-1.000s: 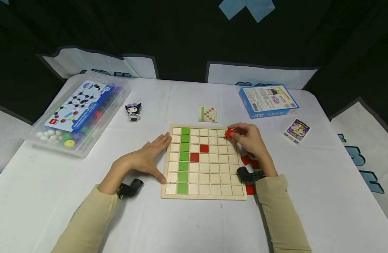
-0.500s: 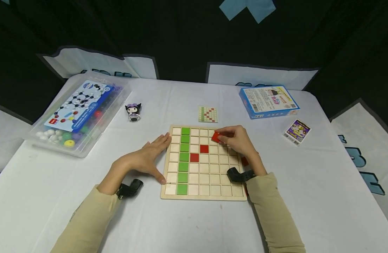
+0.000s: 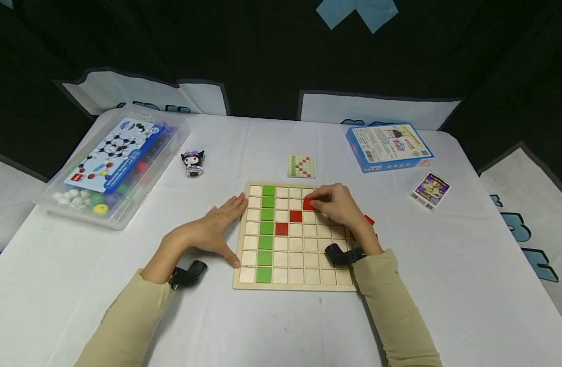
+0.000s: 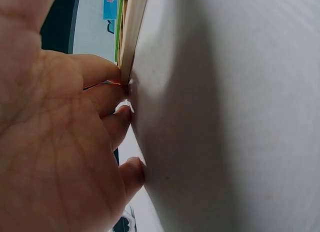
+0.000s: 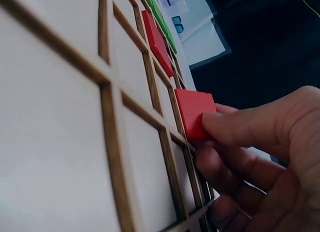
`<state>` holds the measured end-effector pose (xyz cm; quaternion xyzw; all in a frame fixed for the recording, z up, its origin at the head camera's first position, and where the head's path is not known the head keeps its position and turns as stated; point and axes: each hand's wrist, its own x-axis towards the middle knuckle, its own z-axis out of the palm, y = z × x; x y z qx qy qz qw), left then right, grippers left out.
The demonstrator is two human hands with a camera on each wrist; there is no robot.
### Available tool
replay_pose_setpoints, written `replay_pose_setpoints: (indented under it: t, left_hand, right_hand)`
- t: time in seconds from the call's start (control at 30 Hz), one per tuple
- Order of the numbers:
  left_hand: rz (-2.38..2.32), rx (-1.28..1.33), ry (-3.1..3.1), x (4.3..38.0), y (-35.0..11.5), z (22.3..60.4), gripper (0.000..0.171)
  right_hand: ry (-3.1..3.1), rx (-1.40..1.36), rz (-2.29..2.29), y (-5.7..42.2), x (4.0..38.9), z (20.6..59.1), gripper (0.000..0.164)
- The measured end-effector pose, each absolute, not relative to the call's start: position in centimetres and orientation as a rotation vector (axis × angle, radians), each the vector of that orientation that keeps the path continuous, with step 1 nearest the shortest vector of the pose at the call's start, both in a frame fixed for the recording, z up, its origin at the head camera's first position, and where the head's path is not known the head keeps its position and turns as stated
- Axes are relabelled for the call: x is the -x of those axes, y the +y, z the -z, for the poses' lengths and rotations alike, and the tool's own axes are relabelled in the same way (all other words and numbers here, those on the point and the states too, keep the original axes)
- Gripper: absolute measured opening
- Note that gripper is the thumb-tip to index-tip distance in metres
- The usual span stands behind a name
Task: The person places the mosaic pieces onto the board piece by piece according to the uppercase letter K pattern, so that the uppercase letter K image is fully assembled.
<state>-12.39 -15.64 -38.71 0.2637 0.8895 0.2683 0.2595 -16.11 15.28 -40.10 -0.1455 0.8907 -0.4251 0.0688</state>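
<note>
A wooden grid board (image 3: 296,286) lies on the white table, with green tiles (image 3: 265,241) filling its second column from the left. Two red tiles (image 3: 282,229) sit in cells on a rising diagonal. Between thumb and fingers my right hand (image 3: 339,205) pinches another red tile (image 5: 195,112), tilted at a cell up and right of that diagonal. My left hand (image 3: 216,224) rests spread at the board's left edge, its fingers and thumb touching the frame. Loose red tiles (image 3: 369,219) beside the board's right edge are partly hidden by my right wrist.
Behind the board lies a small pattern card (image 3: 301,166). A toy figurine (image 3: 193,163) stands to its left, near a clear plastic case (image 3: 125,216) of coloured balls. At the right are a blue box (image 3: 388,147) and a small purple card pack (image 3: 430,190).
My right hand has carried the red tile leftward from the board's upper right corner and lowered it to a cell beside the red diagonal. The left hand has stayed put.
</note>
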Motion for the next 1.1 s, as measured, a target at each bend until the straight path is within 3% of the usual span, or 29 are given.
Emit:
replay_pose_setpoints:
  t: [1.1]
  left_hand:
    - [-0.73,-0.712,2.405,12.4,-15.7,38.8,0.135]
  right_hand:
    - [2.825,0.453,1.209,14.1,15.9,40.2,0.014]
